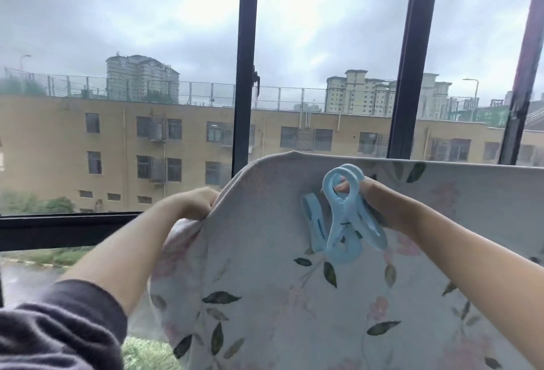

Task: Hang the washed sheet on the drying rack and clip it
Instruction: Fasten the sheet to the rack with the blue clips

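Observation:
A pale floral sheet (265, 266) with green leaves and pink flowers hangs folded over a rail that the cloth hides. Its top edge runs from the centre to the right side of the head view. My left hand (194, 203) pinches the sheet's left edge, fingers closed on the fabric. My right hand (379, 202) holds light blue plastic clips (343, 216) in front of the sheet, a fingertip through the ring of the front one. A second blue clip (313, 222) shows just behind and left of it.
Directly behind the sheet stands a large window with dark vertical frames (245, 75) and a dark sill (59, 228). Outside are a tan building and a grey sky. A grey sleeve (59, 328) covers my left upper arm.

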A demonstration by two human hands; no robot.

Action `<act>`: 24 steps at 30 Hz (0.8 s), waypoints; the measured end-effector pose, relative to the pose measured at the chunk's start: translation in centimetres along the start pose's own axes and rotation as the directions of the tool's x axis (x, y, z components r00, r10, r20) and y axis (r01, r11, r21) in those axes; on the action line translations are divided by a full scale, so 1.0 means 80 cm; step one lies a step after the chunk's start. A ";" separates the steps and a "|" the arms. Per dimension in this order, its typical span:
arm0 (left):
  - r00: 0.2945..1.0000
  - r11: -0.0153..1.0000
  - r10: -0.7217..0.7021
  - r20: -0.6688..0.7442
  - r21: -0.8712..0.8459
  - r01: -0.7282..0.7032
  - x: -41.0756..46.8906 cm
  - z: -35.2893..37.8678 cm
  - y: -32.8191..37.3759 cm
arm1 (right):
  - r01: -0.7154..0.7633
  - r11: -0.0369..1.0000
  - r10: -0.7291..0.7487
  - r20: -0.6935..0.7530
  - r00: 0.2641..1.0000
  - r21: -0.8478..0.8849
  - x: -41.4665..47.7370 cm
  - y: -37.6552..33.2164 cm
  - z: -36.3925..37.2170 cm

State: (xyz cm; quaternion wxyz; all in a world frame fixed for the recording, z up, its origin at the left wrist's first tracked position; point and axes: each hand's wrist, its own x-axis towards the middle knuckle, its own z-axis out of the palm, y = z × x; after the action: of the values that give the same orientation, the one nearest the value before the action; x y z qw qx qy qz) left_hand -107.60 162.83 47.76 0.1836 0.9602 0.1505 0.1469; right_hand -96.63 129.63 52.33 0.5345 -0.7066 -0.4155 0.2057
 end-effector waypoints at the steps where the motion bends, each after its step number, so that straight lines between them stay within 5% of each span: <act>1: 0.992 0.996 -0.071 0.102 -0.051 0.077 -0.002 0.022 -0.007 | 0.002 1.000 -0.001 0.023 1.000 -0.006 0.000 0.003 -0.003; 6: 0.975 0.888 -0.214 -0.057 -0.427 0.171 -0.050 0.027 -0.027 | 0.016 1.000 -0.016 0.144 0.990 0.000 -0.002 0.016 -0.014; 8: 0.986 0.815 -0.135 0.094 -0.555 0.164 -0.076 0.021 -0.017 | 0.024 1.000 -0.024 0.170 0.985 0.002 -0.001 0.020 -0.016; 10: 0.931 0.882 -0.111 0.348 -0.398 0.254 -0.097 0.029 -0.006 | 0.037 0.999 -0.038 0.214 0.976 0.007 0.000 0.025 -0.018; 12: 0.845 0.948 -0.288 0.451 0.010 0.318 -0.101 0.047 -0.002 | 0.055 0.998 -0.053 0.275 0.960 0.001 -0.002 0.030 -0.023; 14: 0.873 0.873 -0.437 0.215 0.335 0.355 -0.093 0.049 0.001 | 0.062 0.998 -0.060 0.295 0.953 0.004 -0.002 0.031 -0.028; 16: 0.864 0.738 -0.423 -0.274 0.450 0.504 -0.083 0.039 0.004 | 0.079 0.997 -0.079 0.292 0.953 0.010 -0.002 0.030 -0.034; 17: 0.775 0.750 -0.425 -0.467 0.298 0.591 -0.078 0.033 0.008 | 0.090 0.996 -0.090 0.283 0.955 0.013 -0.002 0.031 -0.036; 18: 0.696 0.809 -0.501 -0.514 0.006 0.588 -0.068 0.036 0.009 | 0.098 0.995 -0.101 0.269 0.958 0.025 -0.001 0.032 -0.038; 19: 0.693 0.784 -0.616 -0.375 -0.377 0.493 -0.062 0.045 0.016 | 0.096 0.994 -0.105 0.255 0.961 0.045 0.000 0.034 -0.041; 20: 0.778 0.635 -0.615 -0.131 -0.667 0.390 -0.062 0.058 0.032 | 0.088 0.994 -0.102 0.245 0.964 0.067 0.000 0.037 -0.042; 22: 0.852 0.420 -0.494 0.172 -0.811 0.407 -0.080 0.079 0.061 | 0.080 0.993 -0.101 0.255 0.962 0.092 -0.003 0.045 -0.046; 24: 0.853 0.442 -0.489 0.181 -0.792 0.421 -0.084 0.084 0.063 | 0.070 0.993 -0.093 0.278 0.956 0.090 -0.007 0.053 -0.050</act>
State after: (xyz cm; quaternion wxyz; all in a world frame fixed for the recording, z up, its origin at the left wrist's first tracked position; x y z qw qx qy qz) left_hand -110.23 153.98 42.26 0.6263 0.6854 0.3251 0.1797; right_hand -92.46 126.52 49.68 0.5054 -0.6308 -0.5076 0.2983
